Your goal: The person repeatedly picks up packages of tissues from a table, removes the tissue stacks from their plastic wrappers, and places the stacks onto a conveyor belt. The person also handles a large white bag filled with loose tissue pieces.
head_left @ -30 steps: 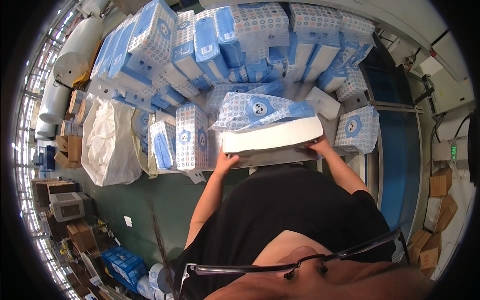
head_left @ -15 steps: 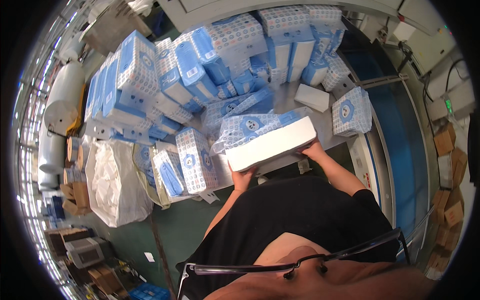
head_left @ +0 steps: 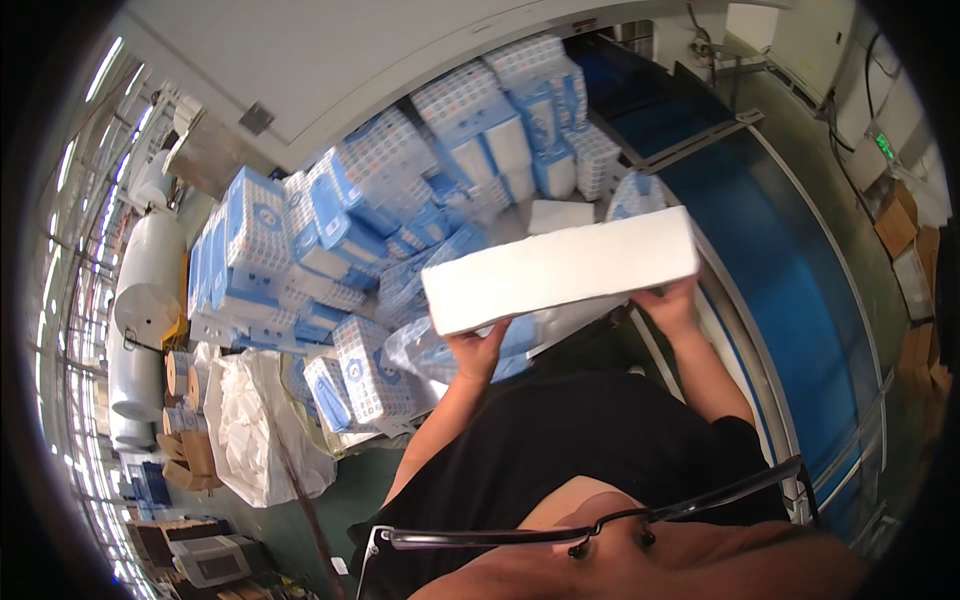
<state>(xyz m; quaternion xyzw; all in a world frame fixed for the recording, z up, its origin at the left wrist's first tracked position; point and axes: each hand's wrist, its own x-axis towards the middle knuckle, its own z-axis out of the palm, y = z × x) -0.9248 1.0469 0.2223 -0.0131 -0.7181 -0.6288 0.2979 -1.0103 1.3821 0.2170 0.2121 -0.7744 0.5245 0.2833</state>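
Up at about 12 o'clock from your chest, you've got a long white block (head_left: pixel 560 268) lifted in front of you, tilted so its right end sits higher than its left. Your left hand (head_left: pixel 478 348) is grasping it from underneath near the left end, fingers curled up against the bottom face, and your right hand (head_left: pixel 668 300) is gripping the underside near the right end (thumb side hard to make out from this angle). So both hands are clamped on the same block, one per end. Behind it, from roughly 10 to 12 o'clock, there's a big heap of blue-and-white patterned packs (head_left: pixel 380 200), stacked loosely and leaning every which way, some upright and some flat. One loose white block (head_left: pixel 560 214) lies on the heap just beyond the one you're holding. Right under the held block, near your left hand, a crumpled clear wrapper with blue print (head_left: pixel 425 350) lies by the packs. Off at 3 o'clock a blue conveyor belt (head_left: pixel 770 260) runs along your right side. At 8 o'clock a white sack (head_left: pixel 250 430) slumps on the floor, and further out at 9 o'clock big white paper rolls (head_left: pixel 145 300) are standing by the windows.
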